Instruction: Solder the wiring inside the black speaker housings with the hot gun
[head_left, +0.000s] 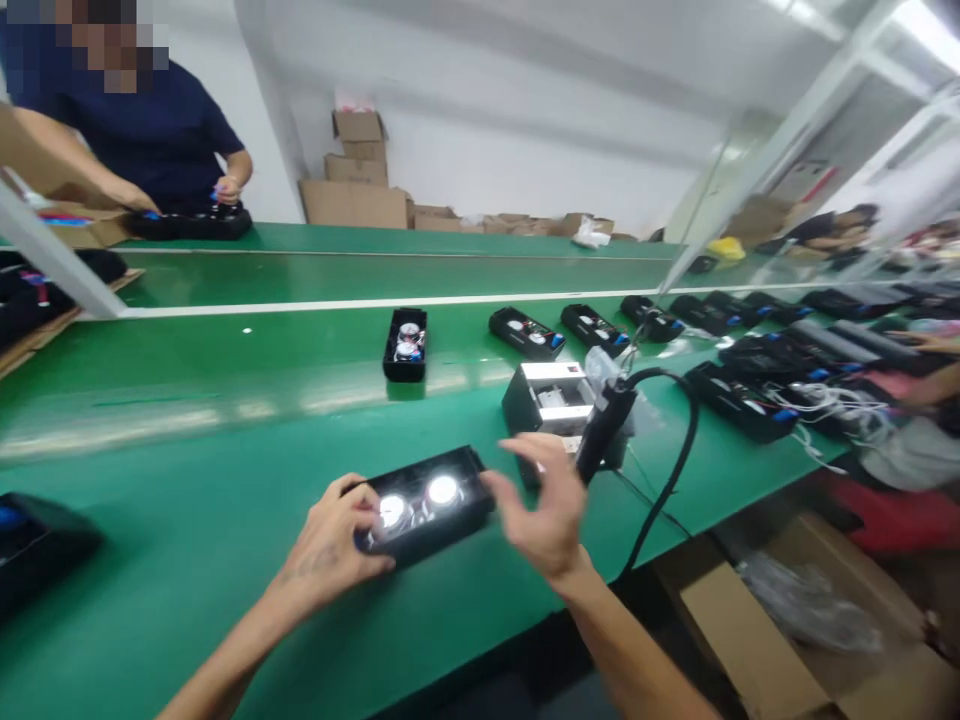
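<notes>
A black oblong housing (427,505) with two bright, shiny round parts in its open top lies tilted on the green bench in front of me. My left hand (337,535) grips its left end, thumb on the near side and fingers over the top edge. At the other end, my right hand (544,500) is open with its fingers apart and holds nothing. Its thumb is close to the housing's right end; whether they touch I cannot tell. Just beyond that hand stand a silver-and-black box (551,395) and an upright black handle-like tool (604,425) with a thick cable.
Farther off is another open housing (405,345); several more run rightward along the green line. A blurred black housing (41,550) sits at left. The cable (686,450) loops over the bench's right side, above cardboard boxes (750,630). Across the line, a co-worker (150,130) handles a housing.
</notes>
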